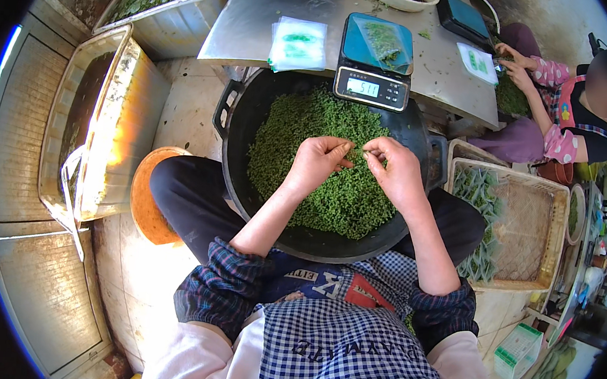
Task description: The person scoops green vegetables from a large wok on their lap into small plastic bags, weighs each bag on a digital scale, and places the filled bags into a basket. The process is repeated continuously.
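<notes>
My left hand (323, 158) and my right hand (392, 168) hover close together over a large black basin (299, 249) on my lap. Thumb and fingers are drawn together on each; whether a tiny piece sits between them is too small to tell. Beneath lies a heap of small green leafy sprigs (329, 202), partly covered by my hands and forearms. Just beyond the basin, a digital scale (370, 88) with a lit display stands at the table's edge. On its blue plate rests a clear plastic bag (387, 44) of greens.
Clear printed bags (299, 45) lie stacked on the metal table (258, 20). At right, a co-worker (561, 111) handles greens near a second scale (464, 15). A crate (520, 284) holds several filled bags (477, 224). An orange tub (147, 198) and a large white bin (120, 137) stand left.
</notes>
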A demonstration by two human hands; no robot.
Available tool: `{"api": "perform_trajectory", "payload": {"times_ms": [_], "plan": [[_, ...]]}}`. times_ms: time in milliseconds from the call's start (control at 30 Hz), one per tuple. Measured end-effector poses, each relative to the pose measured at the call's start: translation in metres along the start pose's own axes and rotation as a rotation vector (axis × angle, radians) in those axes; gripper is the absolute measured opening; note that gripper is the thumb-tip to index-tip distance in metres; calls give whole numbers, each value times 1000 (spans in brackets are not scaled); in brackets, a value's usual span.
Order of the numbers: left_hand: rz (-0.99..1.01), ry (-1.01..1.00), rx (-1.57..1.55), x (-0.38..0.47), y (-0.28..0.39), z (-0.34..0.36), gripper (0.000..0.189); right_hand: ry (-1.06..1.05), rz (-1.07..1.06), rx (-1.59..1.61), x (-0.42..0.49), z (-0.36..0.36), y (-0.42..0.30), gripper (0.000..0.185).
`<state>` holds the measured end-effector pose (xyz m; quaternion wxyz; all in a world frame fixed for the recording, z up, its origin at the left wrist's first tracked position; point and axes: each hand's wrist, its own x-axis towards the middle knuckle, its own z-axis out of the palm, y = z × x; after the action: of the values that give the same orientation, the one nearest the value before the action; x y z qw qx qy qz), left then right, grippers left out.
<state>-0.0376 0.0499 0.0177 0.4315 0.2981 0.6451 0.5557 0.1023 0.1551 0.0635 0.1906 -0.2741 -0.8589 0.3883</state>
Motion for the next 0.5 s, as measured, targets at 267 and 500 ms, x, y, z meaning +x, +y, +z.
{"api": "perform_trajectory", "payload": {"times_ms": [267, 500], "plan": [[75, 227, 94, -3, 1, -12, 23, 96, -129, -254, 4, -9, 7, 6], [43, 104, 62, -20, -8, 3, 23, 660, -177, -558, 95, -25, 36, 3]]}}
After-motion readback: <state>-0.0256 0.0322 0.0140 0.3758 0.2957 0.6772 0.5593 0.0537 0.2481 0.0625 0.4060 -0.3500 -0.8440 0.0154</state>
